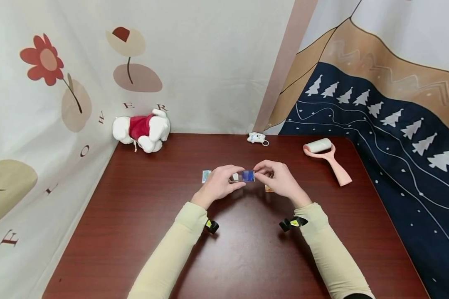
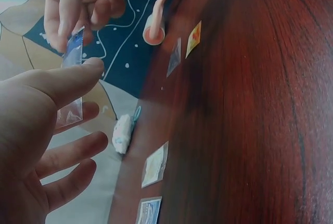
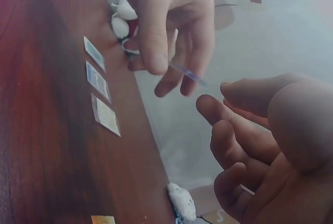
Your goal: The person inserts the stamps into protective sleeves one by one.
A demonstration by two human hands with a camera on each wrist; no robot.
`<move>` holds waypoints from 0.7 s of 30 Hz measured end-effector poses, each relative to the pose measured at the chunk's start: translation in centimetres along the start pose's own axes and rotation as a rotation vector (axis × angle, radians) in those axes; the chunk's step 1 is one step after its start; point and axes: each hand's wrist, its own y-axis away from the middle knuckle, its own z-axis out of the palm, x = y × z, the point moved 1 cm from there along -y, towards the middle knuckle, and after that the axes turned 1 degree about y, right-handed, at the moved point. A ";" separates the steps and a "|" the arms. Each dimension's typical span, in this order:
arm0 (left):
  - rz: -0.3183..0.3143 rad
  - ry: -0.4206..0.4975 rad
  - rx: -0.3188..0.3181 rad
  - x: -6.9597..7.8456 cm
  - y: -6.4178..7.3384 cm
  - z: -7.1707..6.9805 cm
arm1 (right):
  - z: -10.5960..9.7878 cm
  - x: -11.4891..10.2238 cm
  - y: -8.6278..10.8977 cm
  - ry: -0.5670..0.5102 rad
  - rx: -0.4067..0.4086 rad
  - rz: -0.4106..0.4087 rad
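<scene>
My left hand [image 1: 219, 182] pinches a small clear plastic sleeve [image 2: 73, 110] between thumb and fingers, above the table. One end of the sleeve holds a dark blue stamp-like piece [image 1: 248, 176]; its other end is see-through. My right hand [image 1: 278, 178] is at the blue end, its thumb and forefinger bent toward the edge. In the right wrist view, a small gap separates these right fingertips [image 3: 208, 107] from the sleeve. Below the hands lie several small picture pieces, among them a bluish one [image 3: 98, 81], a pale yellow one [image 3: 105, 114] and an orange one [image 2: 193, 39].
On the dark red-brown table [image 1: 232, 257], a white plush toy in a red top [image 1: 142, 129] lies at the back left. A small white figure with a ring [image 1: 256, 138] sits at the back edge. A pink-handled lint roller [image 1: 329, 158] is at the right. Printed curtains hang behind.
</scene>
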 end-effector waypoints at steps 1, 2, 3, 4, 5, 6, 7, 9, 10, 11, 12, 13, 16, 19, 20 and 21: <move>-0.004 0.007 0.001 -0.1 0.0 0.0 | -0.1 0.1 0.1 -0.007 0.001 0.003; -0.009 0.012 0.001 -0.1 0.0 0.0 | -0.1 0.1 0.1 -0.016 0.001 0.008; -0.012 0.015 0.001 -0.1 0.0 -0.1 | -0.1 0.1 0.2 -0.024 -0.002 0.011; -0.013 0.019 0.002 -0.1 0.0 -0.1 | -0.1 0.2 0.2 -0.030 -0.007 0.013; -0.015 0.020 0.001 -0.1 0.0 -0.1 | -0.1 0.2 0.2 -0.033 -0.012 0.015; -0.017 0.019 0.001 0.0 0.0 -0.1 | -0.1 0.3 0.2 -0.034 -0.018 0.015; -0.018 0.019 0.000 0.0 -0.1 -0.1 | 0.0 0.3 0.2 -0.034 -0.022 0.012; -0.017 0.014 -0.002 0.3 -0.2 0.0 | 0.1 0.3 0.1 -0.032 -0.029 0.009; -0.015 0.012 -0.006 0.4 -0.2 0.0 | 0.2 0.3 0.0 -0.033 -0.031 0.006; -0.013 0.010 -0.008 0.5 -0.3 0.0 | 0.2 0.3 0.0 -0.030 -0.031 0.004; -0.010 0.006 -0.008 0.6 -0.3 0.1 | 0.3 0.3 -0.1 -0.028 -0.034 0.002; -0.006 0.003 -0.007 0.7 -0.4 0.1 | 0.4 0.3 -0.1 -0.028 -0.036 0.001; 0.009 -0.008 0.001 1.0 -0.6 0.2 | 0.5 0.3 -0.2 -0.033 -0.044 0.004; 0.021 -0.020 0.013 1.1 -0.8 0.4 | 0.4 0.3 -0.3 -0.045 -0.048 0.012; 0.022 -0.025 0.013 1.1 -0.9 0.4 | 0.4 0.3 -0.4 -0.050 -0.049 0.014; 0.022 -0.030 0.011 1.2 -0.9 0.4 | 0.4 0.3 -0.4 -0.055 -0.050 0.016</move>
